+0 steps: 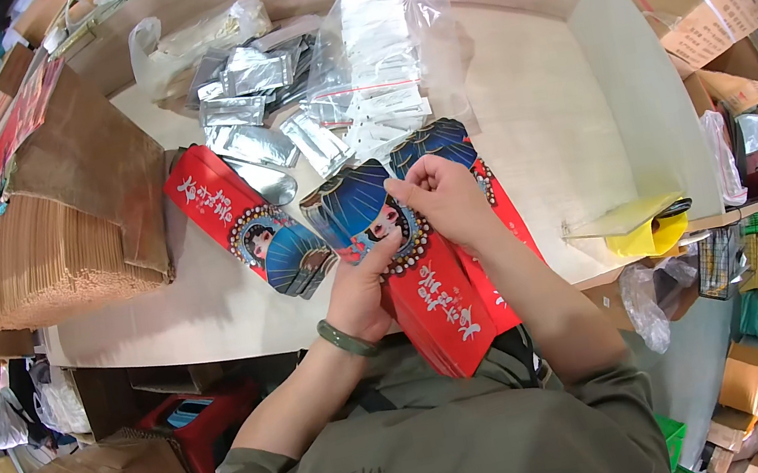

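A stack of red, envelope-like printed packets (pixel 442 311) rests in my left hand (pixel 358 290), thumb across the front and fingers beneath. Each shows a drawn figure with a beaded headdress and a blue fan-shaped end. My right hand (pixel 442 191) pinches the blue end's corner; whether it has one packet or several is hidden. Beneath my right wrist, a second pile of red packets (pixel 517 223) lies on the table. To the left, a third pile (pixel 234 210) lies slanted, its blue end toward me. Beyond them are loose silver foil sachets (pixel 258 141).
A clear plastic bag (pixel 377 46) with white packets lies at the back, beside a whitish bag (pixel 211 39). An open carton (pixel 80 186) full of upright brown card edges stands left. A yellow object (pixel 649 231) sits at the right front edge. Low walls border the table (pixel 543 139).
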